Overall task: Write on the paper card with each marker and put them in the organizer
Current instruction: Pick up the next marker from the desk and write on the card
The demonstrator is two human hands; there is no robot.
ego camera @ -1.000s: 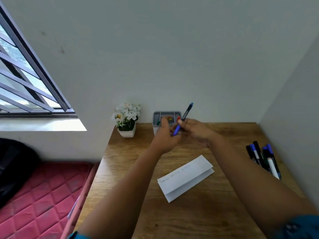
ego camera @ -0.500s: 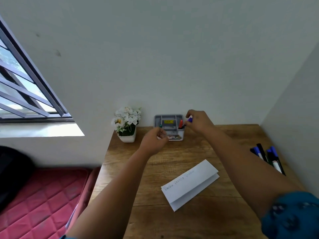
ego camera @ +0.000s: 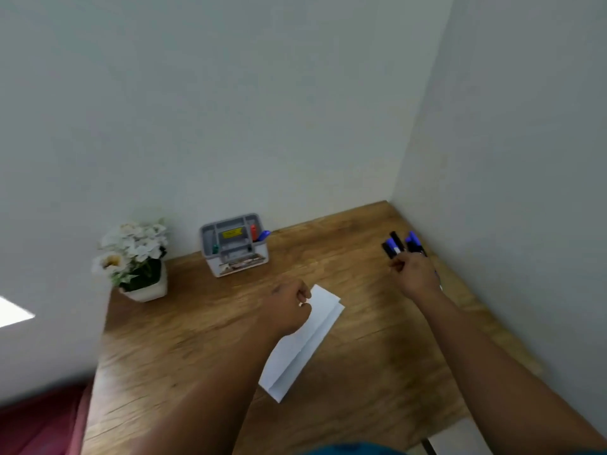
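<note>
A folded white paper card [ego camera: 303,343] lies on the wooden desk [ego camera: 203,330]. My left hand [ego camera: 289,307] rests curled in a loose fist over the card's far left corner. The grey organizer [ego camera: 235,257] stands at the back against the wall, with a red marker [ego camera: 253,232], a blue marker [ego camera: 263,235] and a green marker [ego camera: 215,248] standing in it. Several loose blue and black markers [ego camera: 399,245] lie by the right wall. My right hand [ego camera: 414,274] is at their near ends, fingers pinched together; blur hides whether it grips one.
A white pot of white flowers [ego camera: 134,257] stands at the desk's back left corner. Walls close the desk at the back and right. A red quilted mattress [ego camera: 36,428] lies below the desk's left edge.
The blue marker left my right hand and now stands in the organizer. My right hand moved right to the loose markers, and my left hand drew back from the organizer onto the card.
</note>
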